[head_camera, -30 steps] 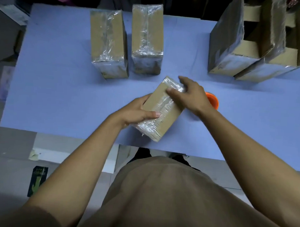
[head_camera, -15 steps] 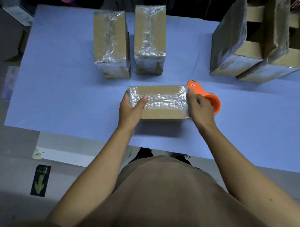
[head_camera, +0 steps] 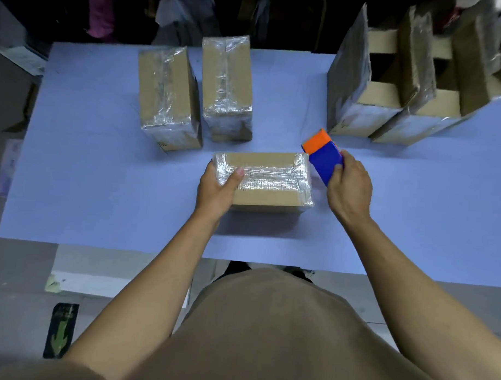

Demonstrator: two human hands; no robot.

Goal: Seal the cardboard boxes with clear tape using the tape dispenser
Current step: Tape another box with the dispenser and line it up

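Beside right hand (head_camera: 348,190) gripping tape dispenser (head_camera: 324,157), box (head_camera: 268,180) held by left hand (head_camera: 215,188), seemingly touching

Here's the table (head_camera: 102,162), and nearest the person lies a box (head_camera: 265,180), set lengthwise across the front middle. The left hand (head_camera: 215,187) grips its left end, thumb on top. Just off its right end, the right hand (head_camera: 348,187) holds the tape dispenser (head_camera: 323,154), apart from the box. Behind, two wrapped boxes (head_camera: 168,97) stand side by side, running away from the person. Far right at the back sits a cluster of open boxes (head_camera: 389,89), well apart from the rest. Left of the table, down on the floor, lies an arrow mat (head_camera: 60,329).
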